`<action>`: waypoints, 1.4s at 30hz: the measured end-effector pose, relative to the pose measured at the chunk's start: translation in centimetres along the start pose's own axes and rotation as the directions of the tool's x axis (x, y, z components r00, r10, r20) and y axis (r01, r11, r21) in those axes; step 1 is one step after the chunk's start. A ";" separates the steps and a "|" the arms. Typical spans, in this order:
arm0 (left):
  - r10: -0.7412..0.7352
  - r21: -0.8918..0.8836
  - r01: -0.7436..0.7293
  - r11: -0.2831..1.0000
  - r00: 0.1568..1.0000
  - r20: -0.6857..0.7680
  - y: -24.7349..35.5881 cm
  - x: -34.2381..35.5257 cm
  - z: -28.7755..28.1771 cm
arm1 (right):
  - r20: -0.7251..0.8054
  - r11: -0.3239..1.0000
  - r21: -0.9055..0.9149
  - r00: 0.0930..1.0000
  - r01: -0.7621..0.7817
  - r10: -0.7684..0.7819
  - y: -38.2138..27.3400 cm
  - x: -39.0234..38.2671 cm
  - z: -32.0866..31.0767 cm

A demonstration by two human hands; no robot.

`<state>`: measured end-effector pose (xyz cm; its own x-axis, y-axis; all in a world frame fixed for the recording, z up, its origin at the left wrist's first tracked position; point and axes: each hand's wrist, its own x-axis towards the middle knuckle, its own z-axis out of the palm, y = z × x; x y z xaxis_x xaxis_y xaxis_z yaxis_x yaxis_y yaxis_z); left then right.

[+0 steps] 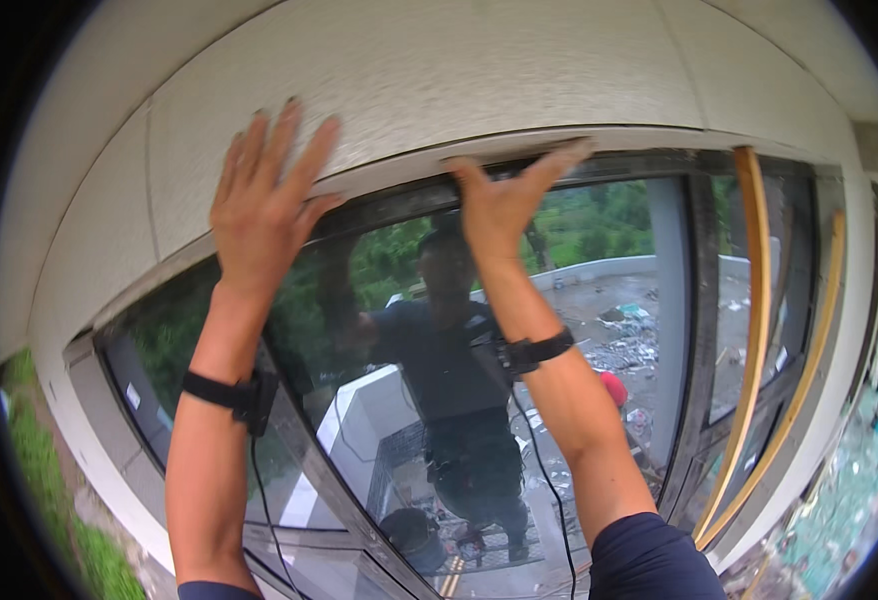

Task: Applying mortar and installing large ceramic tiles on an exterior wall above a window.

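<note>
My left hand (269,200), fingers spread, lies against the cream wall panel (529,70) and its lower edge above the window. My right hand (509,200) rests at the pale strip (399,164) along the top of the dark window frame (699,260), thumb apart and fingers stretched rightward along it, their tips slightly blurred. Each wrist carries a black strap with a small device and a hanging cable. The large glass pane (589,240) below my hands shows a reflection of a person.
Two wooden battens (754,250) lean upright across the right side of the window. Grass (24,420) lies at the lower left, and a littered turquoise surface (859,480) at the lower right. The reflection shows a curved low wall, rubble and a bucket.
</note>
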<state>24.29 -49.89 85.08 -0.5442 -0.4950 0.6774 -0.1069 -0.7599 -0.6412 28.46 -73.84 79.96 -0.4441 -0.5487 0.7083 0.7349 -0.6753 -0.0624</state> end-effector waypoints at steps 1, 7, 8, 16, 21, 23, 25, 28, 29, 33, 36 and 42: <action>0.021 -0.036 -0.021 0.999 0.999 -0.026 0.8 0.4 0.2 | 0.006 0.999 0.037 0.999 -0.034 0.034 -0.6 0.3 -0.6; 0.073 -0.047 -0.067 0.997 0.987 0.142 4.1 4.8 -0.2 | -0.005 1.000 -0.020 1.000 0.004 -0.004 0.1 0.8 -1.5; 0.081 -0.056 -0.074 0.996 0.988 0.134 4.3 5.0 0.0 | -0.028 0.999 0.015 0.999 0.032 -0.032 0.5 0.8 -1.4; 0.044 0.030 -0.048 0.998 0.992 0.121 4.0 4.1 0.4 | 0.021 0.987 -0.155 0.999 0.037 -0.035 1.6 2.7 -4.2; 0.065 0.015 -0.067 0.998 0.991 0.118 4.0 4.1 0.4 | 0.027 0.990 -0.127 0.998 0.061 -0.059 1.6 3.5 -4.5; 0.064 0.022 -0.067 0.997 0.991 0.117 4.1 4.2 0.3 | 0.041 0.985 -0.145 0.995 0.092 -0.087 1.8 3.4 -4.5; 0.058 0.020 -0.061 0.998 0.989 0.133 4.1 4.3 0.1 | 0.045 0.984 -0.156 0.996 0.088 -0.082 1.6 3.4 -4.4; 0.054 0.004 -0.055 0.998 0.990 0.127 4.0 4.0 0.1 | 0.044 0.984 -0.151 0.995 0.091 -0.085 1.4 3.5 -4.4; 0.053 0.006 -0.055 0.998 0.990 0.129 4.0 4.1 0.0 | 0.037 0.986 -0.132 0.995 0.100 -0.096 1.3 3.5 -4.4; 0.075 -0.005 -0.075 0.997 0.992 0.100 4.0 4.3 0.1 | 0.037 0.980 -0.153 0.992 0.124 -0.120 2.2 3.6 -4.3; 0.076 0.006 -0.077 0.997 0.992 0.105 3.9 4.2 -0.1 | 0.054 0.978 -0.162 0.991 0.131 -0.124 2.2 3.5 -4.1; 0.065 -0.001 -0.065 0.998 0.992 0.109 3.9 4.2 0.1 | 0.081 0.982 -0.161 0.993 0.103 -0.091 1.8 3.7 -4.4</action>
<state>21.66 -54.99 85.43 -0.4564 -0.5863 0.6693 -0.0723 -0.7253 -0.6846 25.89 -79.29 79.35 -0.4660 -0.4436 0.7655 0.5929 -0.7988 -0.1019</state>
